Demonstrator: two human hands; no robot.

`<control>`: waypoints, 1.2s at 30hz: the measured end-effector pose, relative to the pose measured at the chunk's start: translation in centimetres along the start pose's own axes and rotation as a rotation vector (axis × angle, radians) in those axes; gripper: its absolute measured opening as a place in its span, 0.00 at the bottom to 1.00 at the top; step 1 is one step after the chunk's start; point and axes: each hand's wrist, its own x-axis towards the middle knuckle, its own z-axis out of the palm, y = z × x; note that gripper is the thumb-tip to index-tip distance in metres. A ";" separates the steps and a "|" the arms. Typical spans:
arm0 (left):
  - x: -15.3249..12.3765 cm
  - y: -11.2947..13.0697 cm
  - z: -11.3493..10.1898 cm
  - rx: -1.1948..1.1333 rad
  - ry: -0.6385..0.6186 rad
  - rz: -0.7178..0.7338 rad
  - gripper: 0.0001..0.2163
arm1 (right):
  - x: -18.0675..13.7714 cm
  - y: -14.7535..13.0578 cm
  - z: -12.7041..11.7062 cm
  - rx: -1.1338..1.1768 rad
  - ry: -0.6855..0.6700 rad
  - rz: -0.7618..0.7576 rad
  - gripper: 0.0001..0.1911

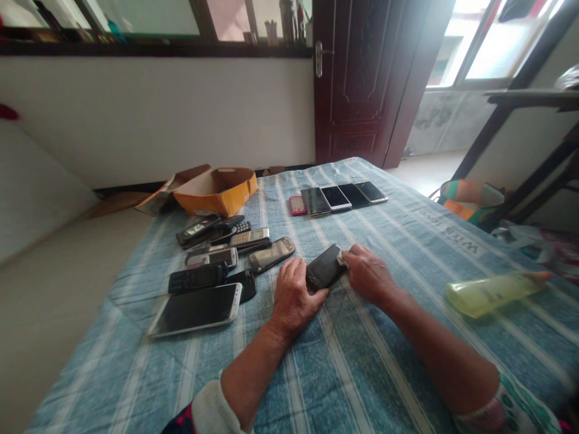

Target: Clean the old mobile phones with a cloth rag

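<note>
A dark smartphone [324, 267] lies tilted between my two hands, screen up. My left hand [292, 295] grips its near left end, with fingers and thumb at its edges. Pinched in my right hand [367, 272] is a small white wipe [342, 258], pressed against the phone's far right end. Closest to my left hand is a phone with a greyish screen [272, 255]. Beyond it lies a cluster of several old phones, among them a beige keypad phone [249, 237], a black keypad phone [198, 278] and a large white-edged device [196, 310].
An open orange box [217, 190] stands at the back left. Several phones form a row at the far side, including a white one [336, 198], beside a small pink item [297, 205]. A yellow-green translucent bottle [493, 293] lies on the striped cloth [357, 374] at right.
</note>
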 end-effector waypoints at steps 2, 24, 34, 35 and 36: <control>-0.1 -0.2 0.2 0.019 -0.005 -0.004 0.21 | -0.2 -0.3 -0.1 -0.030 -0.006 -0.013 0.13; -0.3 -0.3 1.0 0.023 -0.019 -0.043 0.19 | -2.0 -4.1 -0.6 -0.087 -0.154 -0.098 0.11; -0.3 -0.2 0.7 0.017 -0.027 -0.056 0.21 | -1.4 -2.5 -1.1 -0.039 -0.068 -0.045 0.11; -0.3 -0.2 0.7 0.017 -0.032 -0.061 0.21 | -1.4 -2.6 -1.0 -0.043 -0.079 -0.056 0.11; -0.3 -0.2 0.8 0.018 -0.038 -0.064 0.21 | -1.5 -2.8 -0.9 -0.045 -0.094 -0.073 0.11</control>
